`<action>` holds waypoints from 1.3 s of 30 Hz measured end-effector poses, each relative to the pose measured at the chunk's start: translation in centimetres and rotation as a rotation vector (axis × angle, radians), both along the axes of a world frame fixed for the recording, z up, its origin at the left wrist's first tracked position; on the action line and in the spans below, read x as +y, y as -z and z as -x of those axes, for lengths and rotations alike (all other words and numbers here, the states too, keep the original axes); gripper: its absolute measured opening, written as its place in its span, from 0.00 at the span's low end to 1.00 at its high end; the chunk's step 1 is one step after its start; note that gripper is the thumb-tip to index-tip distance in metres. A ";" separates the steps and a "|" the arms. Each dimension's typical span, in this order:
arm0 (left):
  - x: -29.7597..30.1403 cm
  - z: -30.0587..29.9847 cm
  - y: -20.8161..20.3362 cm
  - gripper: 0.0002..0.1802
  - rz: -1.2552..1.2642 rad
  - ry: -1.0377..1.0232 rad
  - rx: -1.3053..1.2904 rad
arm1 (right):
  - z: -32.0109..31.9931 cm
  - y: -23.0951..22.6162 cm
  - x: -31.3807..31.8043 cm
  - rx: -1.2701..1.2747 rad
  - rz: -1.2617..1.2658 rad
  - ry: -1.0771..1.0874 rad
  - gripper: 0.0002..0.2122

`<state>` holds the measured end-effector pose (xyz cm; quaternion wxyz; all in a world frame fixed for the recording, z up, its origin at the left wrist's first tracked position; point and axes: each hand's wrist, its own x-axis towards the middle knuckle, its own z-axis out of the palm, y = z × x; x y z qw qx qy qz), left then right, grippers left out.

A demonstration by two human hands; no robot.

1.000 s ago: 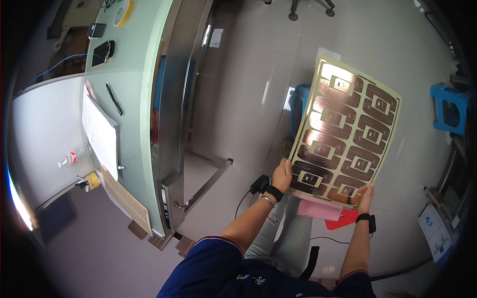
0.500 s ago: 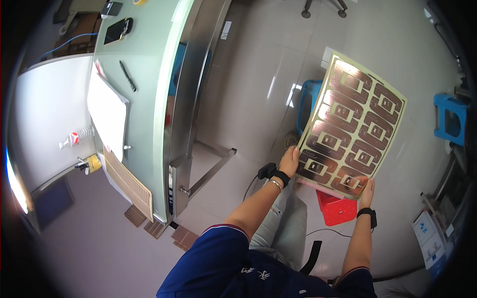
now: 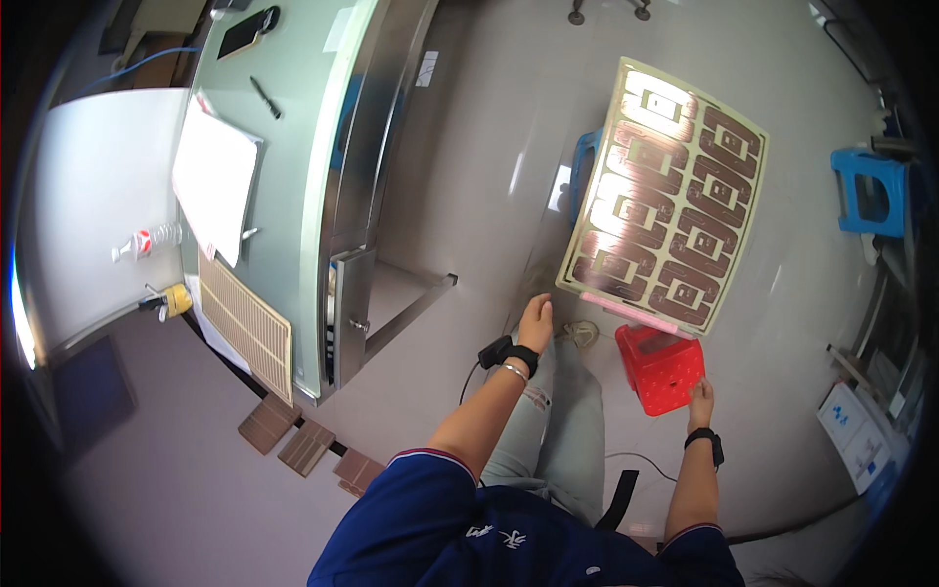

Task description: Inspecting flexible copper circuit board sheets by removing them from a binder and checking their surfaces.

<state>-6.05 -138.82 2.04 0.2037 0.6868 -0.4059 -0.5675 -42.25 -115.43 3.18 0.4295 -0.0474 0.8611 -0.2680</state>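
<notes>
"Where's the panel?"

"My large rectangular panel, shiny pale gold with coppery brown looped shapes (image 3: 673, 196), lies just beyond the red plastic stool (image 3: 665, 380). A flat pink layer (image 3: 636, 316) shows under its near edge. I can't tell what bears it."

"And your hands?"

"Neither holds it. My left hand (image 3: 534, 324) is to the left of the red stool, near the panel's closest corner, fingers loosely bent. My right hand (image 3: 701, 402) is at the stool's right edge, fingers curled in. I can't tell whether the fingertips of either meet."

"How would it handle?"

"I judge it thin and light for its breadth, stiff enough to lie flat but likely to bow if lifted by one corner. The glossy face looks slick and easily scratched."

"Where would you grip?"

"By the plain pale border: a hand on each long side, near the end closest to the red stool, thumbs off the coppery shapes."
</notes>
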 end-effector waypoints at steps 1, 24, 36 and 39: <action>0.1 -0.5 -0.1 0.20 -0.029 0.047 0.032 | -0.4 -0.1 0.5 -0.002 0.000 0.015 0.17; -11.1 7.8 1.2 0.21 0.156 0.091 -0.313 | 5.5 16.8 7.7 0.183 -0.274 -0.231 0.34; -10.5 5.2 1.7 0.26 0.184 0.054 -0.462 | 13.1 21.8 6.1 -0.357 -0.487 -0.775 0.51; -10.4 3.7 2.4 0.29 0.122 -0.039 -0.391 | 10.4 23.4 9.0 -0.205 -0.226 -0.970 0.37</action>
